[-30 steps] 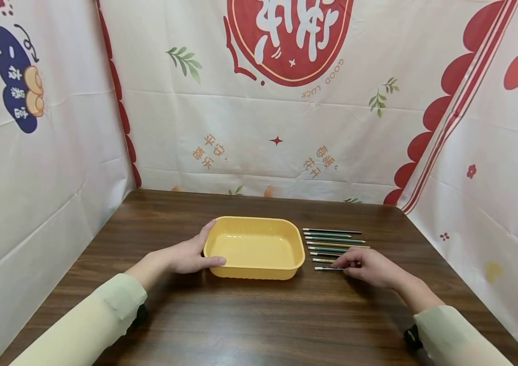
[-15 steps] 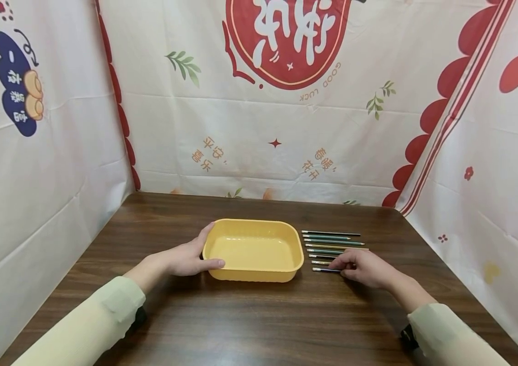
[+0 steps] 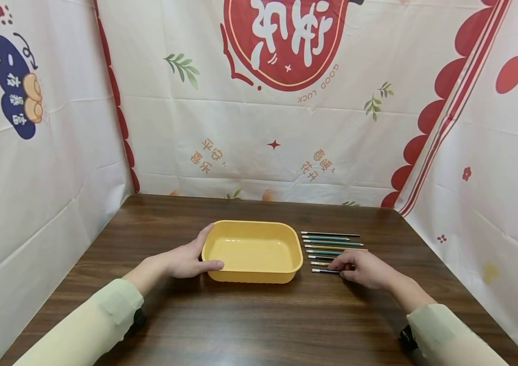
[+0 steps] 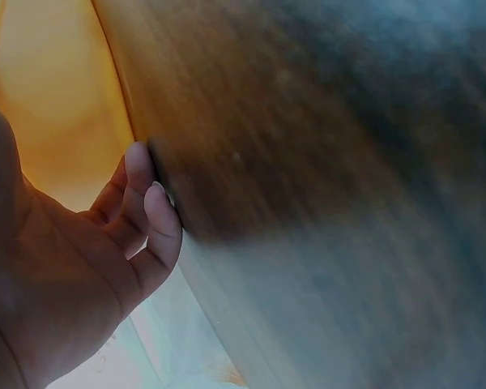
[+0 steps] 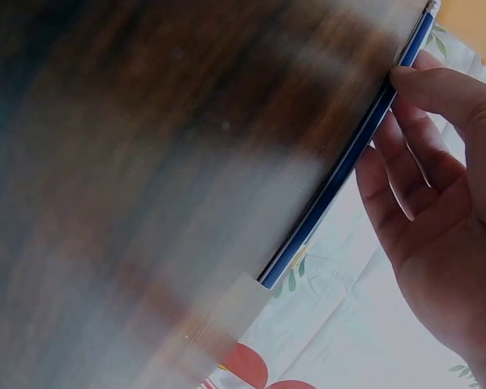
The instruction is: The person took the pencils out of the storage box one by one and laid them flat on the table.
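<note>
A yellow rectangular plastic bin [image 3: 252, 277] stands on the table with its inside bare. My left hand [image 3: 185, 260] grips the bin's left end, thumb over the rim and the fingers along the outer wall. Right of the bin, several pencils [image 3: 332, 237] with white eraser ends lie in a row, tips pointing right. My right hand [image 3: 365, 269] is at the nearest one, a dark blue pencil [image 5: 332, 182], which the thumb and a finger pinch near its middle; the pencil lies along the tabletop. That hand hides the right ends of the nearer pencils in the head view.
The brown wood-grain table [image 3: 240, 325] reaches back to a white printed cloth [image 3: 245, 117]. Similar cloth hangs at the left and right sides, close to the table's edges.
The right fingers have settled on the nearest pencil, with hardly any shift. The bin and left hand keep their places; the whole head view has drifted slightly.
</note>
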Demonstrator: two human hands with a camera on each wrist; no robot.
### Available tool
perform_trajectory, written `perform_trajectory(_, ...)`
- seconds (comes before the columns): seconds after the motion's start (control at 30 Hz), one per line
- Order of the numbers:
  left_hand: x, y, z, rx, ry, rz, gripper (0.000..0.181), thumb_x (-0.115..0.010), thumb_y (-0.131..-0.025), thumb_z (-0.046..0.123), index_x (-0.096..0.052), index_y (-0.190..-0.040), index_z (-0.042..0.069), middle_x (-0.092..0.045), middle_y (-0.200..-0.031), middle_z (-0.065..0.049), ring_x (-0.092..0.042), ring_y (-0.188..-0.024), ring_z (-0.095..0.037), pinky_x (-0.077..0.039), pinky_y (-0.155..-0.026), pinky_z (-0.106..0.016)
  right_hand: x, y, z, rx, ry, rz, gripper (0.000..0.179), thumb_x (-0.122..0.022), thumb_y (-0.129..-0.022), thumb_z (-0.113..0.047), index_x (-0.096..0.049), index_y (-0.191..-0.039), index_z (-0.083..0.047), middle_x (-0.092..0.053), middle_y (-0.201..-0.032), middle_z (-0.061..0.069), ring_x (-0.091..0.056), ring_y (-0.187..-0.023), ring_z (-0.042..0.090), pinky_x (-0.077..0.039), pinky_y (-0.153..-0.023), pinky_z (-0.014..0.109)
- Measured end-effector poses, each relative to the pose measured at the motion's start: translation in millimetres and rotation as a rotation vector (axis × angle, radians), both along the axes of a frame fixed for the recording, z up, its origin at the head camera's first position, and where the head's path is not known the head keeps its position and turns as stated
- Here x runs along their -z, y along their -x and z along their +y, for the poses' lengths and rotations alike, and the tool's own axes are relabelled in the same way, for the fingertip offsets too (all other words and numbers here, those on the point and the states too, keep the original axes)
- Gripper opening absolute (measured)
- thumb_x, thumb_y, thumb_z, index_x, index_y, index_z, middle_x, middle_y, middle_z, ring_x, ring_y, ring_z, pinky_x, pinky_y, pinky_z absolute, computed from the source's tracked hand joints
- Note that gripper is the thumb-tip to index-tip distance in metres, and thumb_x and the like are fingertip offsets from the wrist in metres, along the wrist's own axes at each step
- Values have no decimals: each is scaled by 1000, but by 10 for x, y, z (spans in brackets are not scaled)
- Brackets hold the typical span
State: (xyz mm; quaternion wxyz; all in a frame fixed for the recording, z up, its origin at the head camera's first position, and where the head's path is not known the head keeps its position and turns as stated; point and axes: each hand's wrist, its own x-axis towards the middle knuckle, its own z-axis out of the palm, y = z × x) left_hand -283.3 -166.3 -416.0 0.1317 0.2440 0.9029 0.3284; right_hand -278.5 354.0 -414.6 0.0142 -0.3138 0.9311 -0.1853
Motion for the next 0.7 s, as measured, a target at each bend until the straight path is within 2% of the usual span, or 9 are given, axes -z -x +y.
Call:
perform_trajectory(0.3, -14, 4, 2, 2, -3, 0, 122, -69, -102, 66, 12, -175, 13, -21, -179, -30, -36, -162, -43, -31, -130, -64, 13, 16, 4, 10, -11, 8, 28, -79, -96, -3, -85, -113, -24, -78, -111, -9, -68, -105, 6, -57, -87, 32)
perform_trajectory(0.53, -19, -31, -17, -19, -10, -1, 122, -67, -102, 66, 13, -175, 11, -19, -179, -31, -34, -163, -44, -29, -131, -63, -9, -3, -21, 60, -17, -26, 27, -81, -96, -7, -83, -119, -21, -76, -107, -10, -67, -99, 5, -57, -84, 31)
perform_trajectory(0.6, -30, -58, -34, -40, -6, 5, 122, -66, -103, 68, 13, -175, 9, -27, -175, -33, -41, -159, -43, -32, -130, -62, -30, -23, -33, 72, -13, -25, 26, -81, -97, -8, -82, -120, -19, -75, -105, -10, -66, -97, 5, -57, -84, 32)
perform_trajectory(0.7, -61, -106, -77, -72, 7, 29, 119, -63, -104, 68, 11, -174, 5, -55, -155, -26, -62, -137, -34, -44, -121, -57, -74, -67, -50, 90, 0, 4, 24, -81, -98, -12, -81, -121, -19, -73, -104, -11, -63, -94, 3, -56, -82, 31)
